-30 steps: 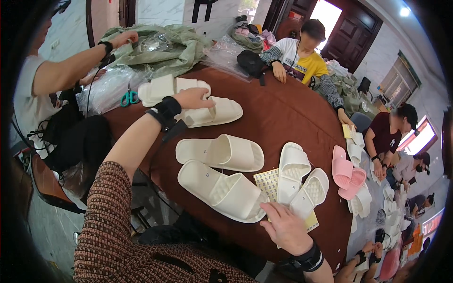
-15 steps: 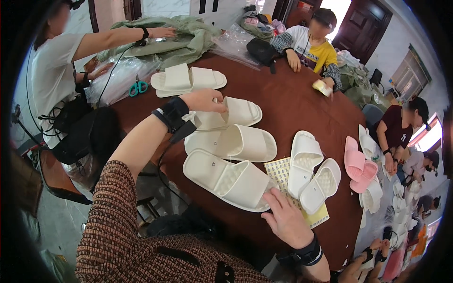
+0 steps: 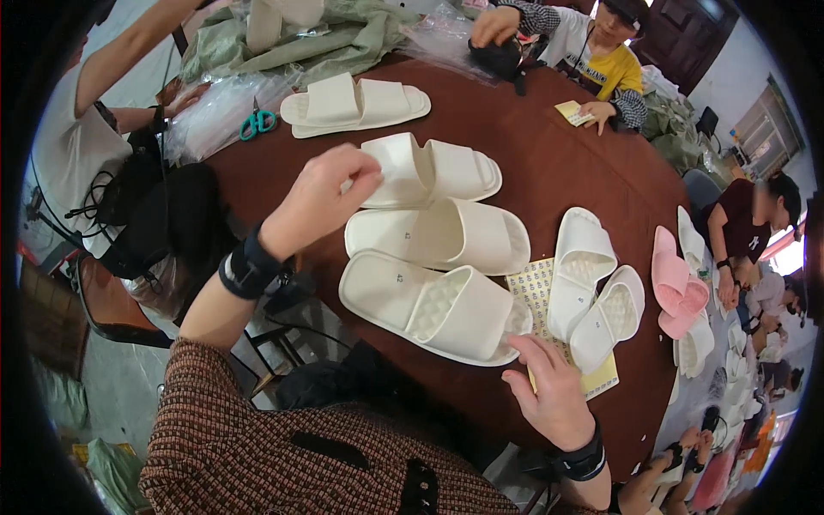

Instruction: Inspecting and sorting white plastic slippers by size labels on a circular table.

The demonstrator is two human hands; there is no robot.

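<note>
A white slipper lies nearest me, its toe to the right, with another white slipper just behind it. My right hand is at the near slipper's toe, fingertips touching or just beside it, thumb held apart. Beyond these sits a white slipper pair, one overlapping the other. My left hand is raised by that pair's left end, fingers curled toward the thumb; whether something small is pinched there I cannot make out. Right of the near slippers, a yellow sticker sheet lies partly under two more white slippers.
Another white slipper pair lies at the far side, near teal-handled scissors and clear plastic bags. Pink slippers sit at the right edge. Co-workers occupy the left, far and right sides; the far person touches a yellow sheet.
My left hand has come off the slipper pair and drawn back to the left, fingers curled. My right hand stays by the near slipper's toe. The view has shifted slightly.
</note>
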